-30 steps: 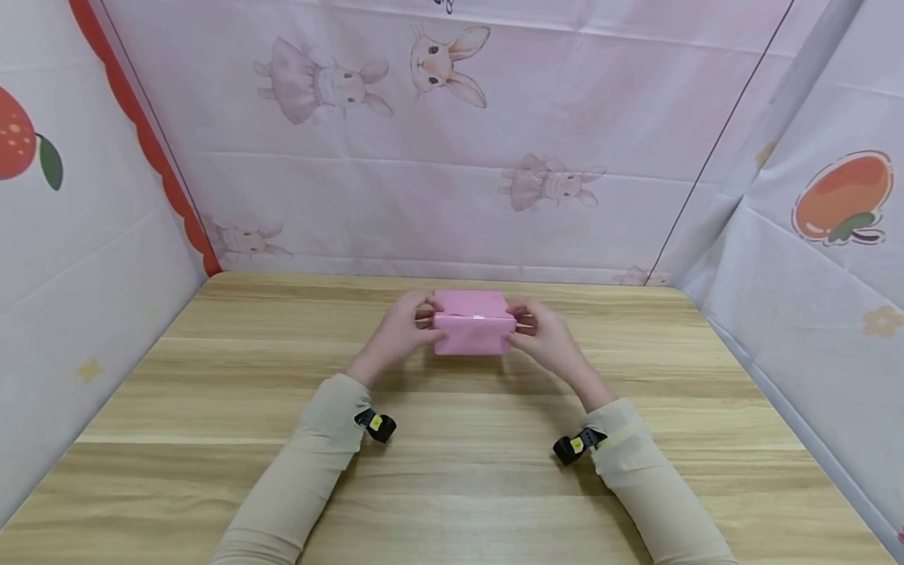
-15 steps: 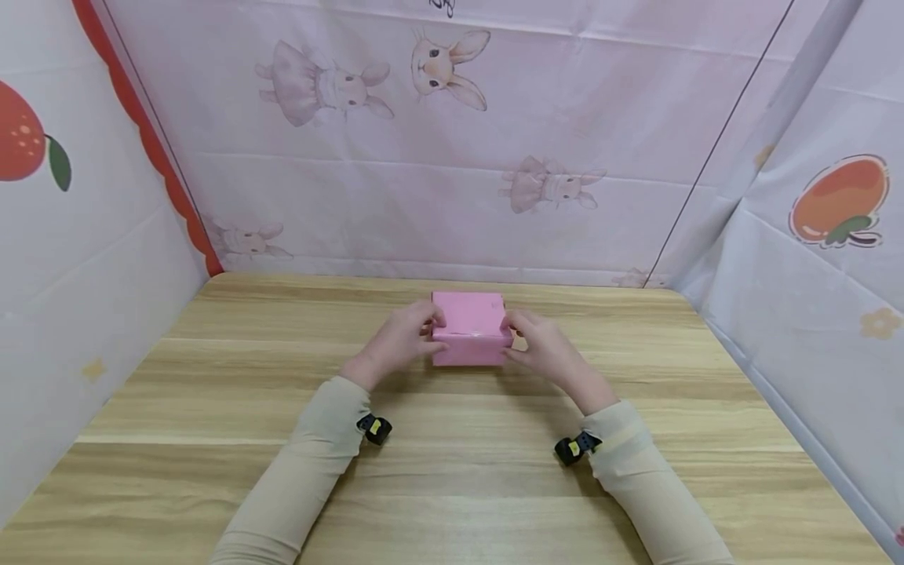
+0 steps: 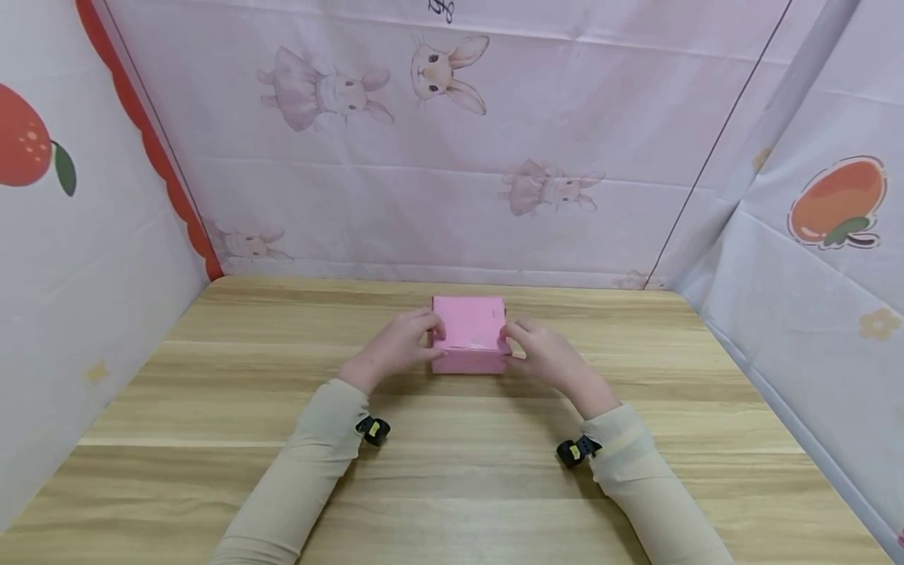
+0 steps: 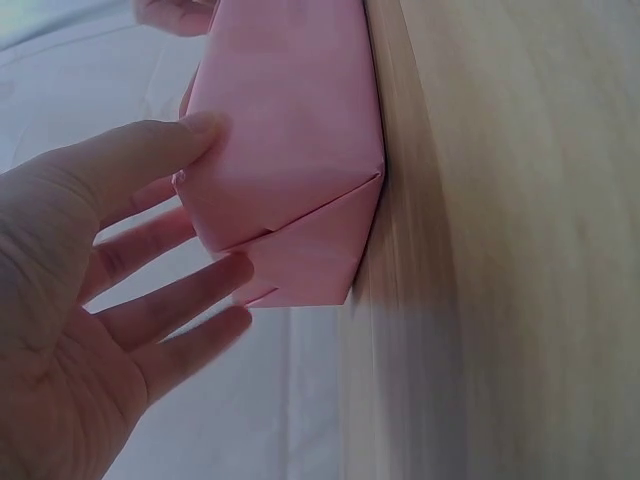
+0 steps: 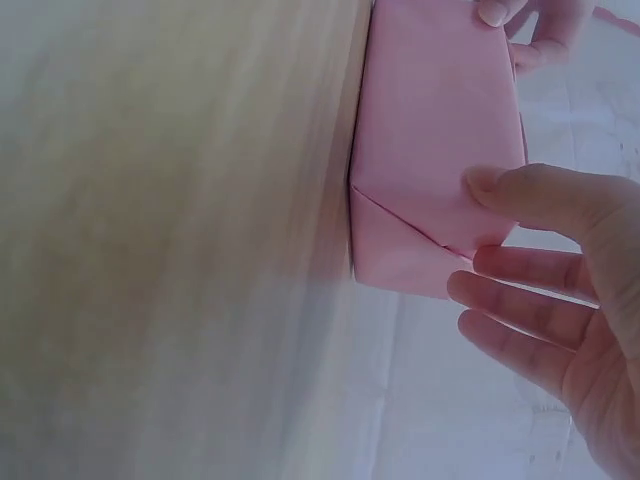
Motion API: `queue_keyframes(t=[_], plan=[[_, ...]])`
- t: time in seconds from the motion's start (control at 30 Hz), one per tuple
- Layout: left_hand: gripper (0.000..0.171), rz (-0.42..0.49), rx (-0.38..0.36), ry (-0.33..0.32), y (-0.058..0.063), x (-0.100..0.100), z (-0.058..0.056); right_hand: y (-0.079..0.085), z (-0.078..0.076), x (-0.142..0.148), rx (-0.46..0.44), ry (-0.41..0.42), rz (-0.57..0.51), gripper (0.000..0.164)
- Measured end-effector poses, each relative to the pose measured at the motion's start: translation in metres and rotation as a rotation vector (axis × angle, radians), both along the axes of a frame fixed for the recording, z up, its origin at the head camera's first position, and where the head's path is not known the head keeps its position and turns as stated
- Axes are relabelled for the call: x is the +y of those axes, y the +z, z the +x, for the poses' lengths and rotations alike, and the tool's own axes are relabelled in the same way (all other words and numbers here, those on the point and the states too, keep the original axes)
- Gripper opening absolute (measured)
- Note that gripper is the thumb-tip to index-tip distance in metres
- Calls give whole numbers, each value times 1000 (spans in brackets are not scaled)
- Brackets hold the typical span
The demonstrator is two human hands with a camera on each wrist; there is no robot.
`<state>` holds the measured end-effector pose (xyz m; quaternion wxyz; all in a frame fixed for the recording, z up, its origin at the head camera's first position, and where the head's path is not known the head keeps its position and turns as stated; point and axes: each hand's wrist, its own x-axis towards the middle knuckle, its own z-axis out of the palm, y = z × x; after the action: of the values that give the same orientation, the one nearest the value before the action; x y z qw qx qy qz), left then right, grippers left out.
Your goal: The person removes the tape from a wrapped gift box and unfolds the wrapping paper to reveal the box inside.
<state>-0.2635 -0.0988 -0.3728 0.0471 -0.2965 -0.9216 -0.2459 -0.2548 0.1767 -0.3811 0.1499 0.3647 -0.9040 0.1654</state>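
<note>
Pink box point(image 3: 469, 323): ends blocked by your left hand point(image 3: 398, 345) and right hand point(image 3: 549, 357); cloth wall point(image 3: 438, 212) behind; passage across tabletop point(image 3: 469, 463) in front.

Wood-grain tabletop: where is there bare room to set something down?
Bare wood-grain tabletop lies left of the left sleeve, right of the right sleeve, and between them, short of the pink wrapped box. It's crowded at the box, which the left hand and right hand pinch.

Pink box point(image 3: 468, 322) numbered one, wooden table point(image 3: 462, 463) one; hands point(image 3: 397, 351) numbered two, sleeves point(image 3: 318, 447) two, black wrist cameras point(image 3: 377, 432) two.
</note>
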Motion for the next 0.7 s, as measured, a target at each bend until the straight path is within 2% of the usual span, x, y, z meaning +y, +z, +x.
queue_keyframes(t=[0.4,0.7], plan=[[24,-67,0,24,2,0,3,4,0,1,-56,-6,17,24],[24,-82,26,15,5,1,3,10,-3,8,-44,21,35,23]])
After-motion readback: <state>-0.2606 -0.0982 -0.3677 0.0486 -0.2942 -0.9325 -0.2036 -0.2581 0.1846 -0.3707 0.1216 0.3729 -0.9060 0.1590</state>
